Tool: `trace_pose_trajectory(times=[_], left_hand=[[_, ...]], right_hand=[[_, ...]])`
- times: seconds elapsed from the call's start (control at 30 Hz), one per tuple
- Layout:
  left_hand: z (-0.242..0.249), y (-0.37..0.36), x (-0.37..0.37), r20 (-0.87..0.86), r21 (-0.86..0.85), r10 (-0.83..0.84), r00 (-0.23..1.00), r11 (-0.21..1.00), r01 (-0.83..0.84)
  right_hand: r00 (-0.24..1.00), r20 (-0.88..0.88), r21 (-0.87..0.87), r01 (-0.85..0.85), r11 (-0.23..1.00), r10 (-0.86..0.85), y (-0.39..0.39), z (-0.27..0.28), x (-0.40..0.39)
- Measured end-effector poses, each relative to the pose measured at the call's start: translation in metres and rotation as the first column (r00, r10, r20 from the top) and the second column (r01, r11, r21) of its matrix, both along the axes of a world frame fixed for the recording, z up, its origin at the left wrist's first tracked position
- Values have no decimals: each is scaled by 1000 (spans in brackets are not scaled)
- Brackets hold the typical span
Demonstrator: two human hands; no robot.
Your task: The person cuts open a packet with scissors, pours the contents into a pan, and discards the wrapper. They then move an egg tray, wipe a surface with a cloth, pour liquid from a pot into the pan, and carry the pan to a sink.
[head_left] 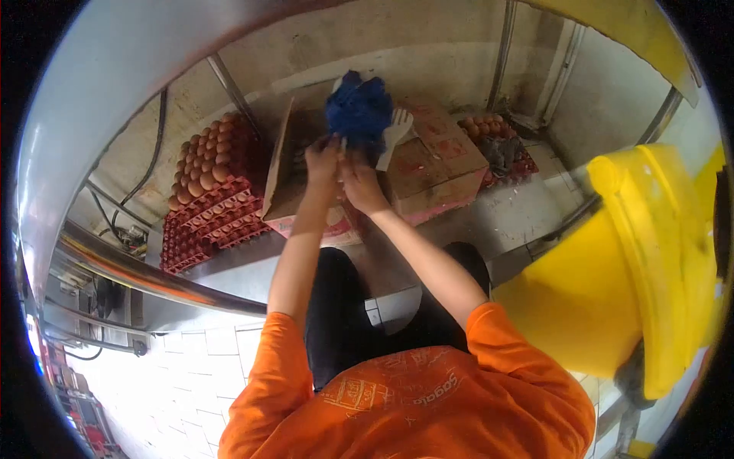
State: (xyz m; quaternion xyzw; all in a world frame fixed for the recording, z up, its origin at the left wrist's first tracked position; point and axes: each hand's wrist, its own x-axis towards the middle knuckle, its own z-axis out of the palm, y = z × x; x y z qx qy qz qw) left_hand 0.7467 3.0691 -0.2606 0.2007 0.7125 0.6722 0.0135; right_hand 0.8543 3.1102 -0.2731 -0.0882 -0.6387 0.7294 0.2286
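Note:
Both arms reach forward over an open cardboard box (288, 157). My left hand (324, 162) is closed at the lower edge of a crumpled blue bag (359, 107). Close beside it, my right hand (361, 180) is closed too, just below the same blue bag; what its fingers hold is too small to make out. To the right of the bag, a white fork-shaped piece (399, 128) lies by a second cardboard box (436, 164) with red print. The inside of the open box is partly hidden by the bag and my hands.
Stacked red trays of brown eggs (205, 164) stand at the left, and more eggs (485, 127) with a grey cloth (501, 154) at the right. A large yellow bin (589, 283) is close on my right. A metal rail (160, 271) crosses the left side.

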Motion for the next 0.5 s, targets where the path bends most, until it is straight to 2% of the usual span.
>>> trace_pose_trajectory(times=[0.03,0.07,0.1,0.17,0.2,0.23,0.27,0.3,0.33,0.37,0.4,0.43,0.47,0.5], left_hand=[[12,9,21,114,90,-92,989,993,82],[25,17,43,220,187,-193,956,970,153],[43,26,66,228,188,-201,953,969,160],[73,41,100,410,474,-223,884,880,2],[70,48,100,415,473,-235,879,881,13],[64,58,96,303,442,-279,911,888,124],[57,67,91,187,398,-325,927,888,231],[49,75,85,192,394,-335,923,887,240],[39,81,77,198,308,-343,918,911,274],[24,85,69,205,220,-347,915,927,303],[-5,88,59,208,220,-346,915,928,301],[-43,92,46,-217,-243,-161,963,964,107],[-72,94,35,-633,-524,-143,761,803,-285],[-92,93,36,-585,-635,-167,794,703,-319]], right_hand=[[964,-107,232,262,937,-243,9,-9,-2],[862,-260,417,506,755,-434,17,-16,1],[815,-262,547,567,616,-517,18,9,24],[809,-292,502,584,638,-511,34,26,39],[803,-328,451,597,664,-498,43,31,43],[766,-237,549,613,568,-598,52,34,46],[758,-233,548,620,562,-609,64,32,47],[772,-250,500,620,605,-584,79,30,49],[784,-270,448,616,648,-559,95,23,50],[732,-381,782,581,226,-565,115,12,52],[734,-377,784,578,227,-564,121,8,63],[837,-42,418,510,752,-545,125,7,72],[931,205,-175,339,924,-303,130,7,80],[955,203,-213,259,942,-216,148,-17,84]])
